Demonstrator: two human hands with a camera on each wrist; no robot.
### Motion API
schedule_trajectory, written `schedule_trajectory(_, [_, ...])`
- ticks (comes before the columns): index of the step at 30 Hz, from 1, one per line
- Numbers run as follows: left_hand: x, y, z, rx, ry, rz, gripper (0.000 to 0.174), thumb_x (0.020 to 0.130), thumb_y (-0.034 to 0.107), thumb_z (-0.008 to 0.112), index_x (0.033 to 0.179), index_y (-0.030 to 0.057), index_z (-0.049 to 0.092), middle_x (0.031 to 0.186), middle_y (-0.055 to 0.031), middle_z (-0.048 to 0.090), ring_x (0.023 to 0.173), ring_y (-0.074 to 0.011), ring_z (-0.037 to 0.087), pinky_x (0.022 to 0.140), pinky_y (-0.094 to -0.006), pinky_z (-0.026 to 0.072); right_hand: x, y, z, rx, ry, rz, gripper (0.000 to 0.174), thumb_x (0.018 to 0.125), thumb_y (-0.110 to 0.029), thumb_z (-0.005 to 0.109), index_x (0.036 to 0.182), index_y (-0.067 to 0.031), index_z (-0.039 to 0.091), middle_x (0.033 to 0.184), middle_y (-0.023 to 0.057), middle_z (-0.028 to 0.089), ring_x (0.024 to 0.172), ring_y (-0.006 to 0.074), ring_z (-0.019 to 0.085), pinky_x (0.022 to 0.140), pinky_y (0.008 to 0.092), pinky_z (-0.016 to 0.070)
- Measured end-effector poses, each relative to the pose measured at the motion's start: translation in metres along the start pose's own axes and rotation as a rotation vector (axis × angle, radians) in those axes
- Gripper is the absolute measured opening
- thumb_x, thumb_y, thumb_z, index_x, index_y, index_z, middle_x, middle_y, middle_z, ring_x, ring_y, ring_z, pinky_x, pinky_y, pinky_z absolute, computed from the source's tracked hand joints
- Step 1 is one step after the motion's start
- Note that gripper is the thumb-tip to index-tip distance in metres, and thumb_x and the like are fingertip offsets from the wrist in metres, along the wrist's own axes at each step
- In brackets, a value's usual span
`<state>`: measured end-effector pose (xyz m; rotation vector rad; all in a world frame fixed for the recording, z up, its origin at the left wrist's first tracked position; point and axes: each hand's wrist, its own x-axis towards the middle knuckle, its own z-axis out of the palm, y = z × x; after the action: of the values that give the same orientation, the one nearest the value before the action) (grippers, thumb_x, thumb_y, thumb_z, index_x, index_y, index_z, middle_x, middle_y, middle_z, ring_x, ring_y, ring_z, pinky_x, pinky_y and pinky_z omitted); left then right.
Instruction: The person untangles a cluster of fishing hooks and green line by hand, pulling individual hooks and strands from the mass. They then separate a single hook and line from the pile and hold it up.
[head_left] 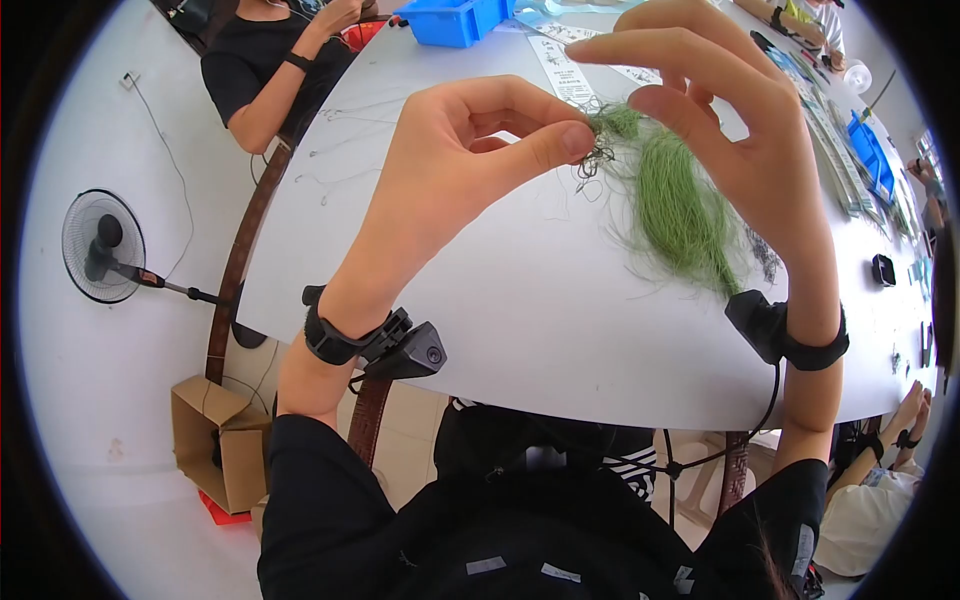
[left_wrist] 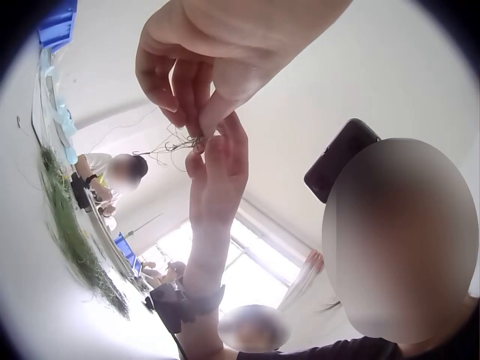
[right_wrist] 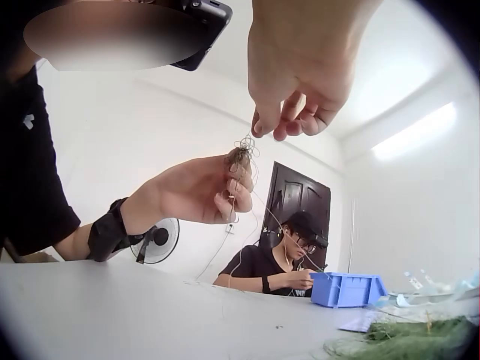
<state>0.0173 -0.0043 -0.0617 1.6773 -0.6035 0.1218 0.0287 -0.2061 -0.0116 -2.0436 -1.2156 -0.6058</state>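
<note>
My left hand (head_left: 455,150) pinches a small tangle of dark fish hooks and thin line (head_left: 597,155) between thumb and bent fingers, raised over the table. Loose loops and strands stick out past the fingertips, and in the right wrist view fine lines trail down from the left hand (right_wrist: 199,191). Close by on the right is my right hand (head_left: 745,115), its thumb and forefinger spread apart in the head view. In the right wrist view its fingertips come right above the tangle (right_wrist: 244,154). A bundle of green line (head_left: 680,205) lies on the table beneath the hands.
The white table (head_left: 480,320) bears thin lines with small hooks (head_left: 322,178) at its left. A blue bin (head_left: 445,22) and printed paper strips (head_left: 560,70) lie at the far side. A dark wiry pile (head_left: 763,255) sits beside the green bundle. Other people sit around the table.
</note>
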Motion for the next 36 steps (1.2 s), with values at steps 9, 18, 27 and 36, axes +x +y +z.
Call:
schedule_trajectory(9, [-0.003,0.002,0.002,0.01,-0.001,0.005,0.017,0.08,0.017,0.069,0.085,0.0016,0.065,0.077,-0.003,0.064,0.071,-0.0062,0.057,0.061,-0.0187,0.0399,-0.01,0.012,0.005,-0.168,-0.061,-0.099,0.005,0.077,-0.004,0.065,0.081,-0.0065,0.066,0.083,-0.0007,0.06,0.066,0.0068,0.052,0.05,0.0186,0.0354])
schedule_trajectory(18, [-0.003,0.002,0.001,0.007,0.034,0.033,0.021,0.081,0.023,0.068,0.083,0.0027,0.065,0.074,-0.0033,0.064,0.066,-0.0055,0.053,0.059,-0.0191,0.0384,-0.007,0.006,-0.005,-0.231,-0.063,-0.006,0.002,0.08,-0.006,0.063,0.079,-0.004,0.064,0.075,0.0008,0.057,0.059,0.0059,0.049,0.048,0.0187,0.0329])
schedule_trajectory(27, [-0.003,0.002,0.0,0.018,0.04,0.05,0.02,0.081,0.022,0.068,0.083,0.0025,0.066,0.073,-0.0034,0.064,0.066,-0.0053,0.054,0.059,-0.0189,0.0382,-0.003,-0.002,-0.017,0.135,-0.002,0.268,0.005,0.082,-0.005,0.058,0.082,0.0007,0.058,0.078,0.0066,0.06,0.055,0.0063,0.047,0.045,0.017,0.0351])
schedule_trajectory(36, [-0.004,0.001,0.002,0.013,0.034,0.04,0.019,0.081,0.021,0.068,0.083,0.0021,0.065,0.073,-0.004,0.064,0.069,-0.0064,0.057,0.059,-0.0188,0.0381,-0.002,-0.008,-0.016,0.8,0.111,0.635,0.015,0.09,-0.012,0.047,0.083,-0.0005,0.053,0.084,0.0124,0.06,0.062,0.008,0.048,0.047,0.0183,0.0355])
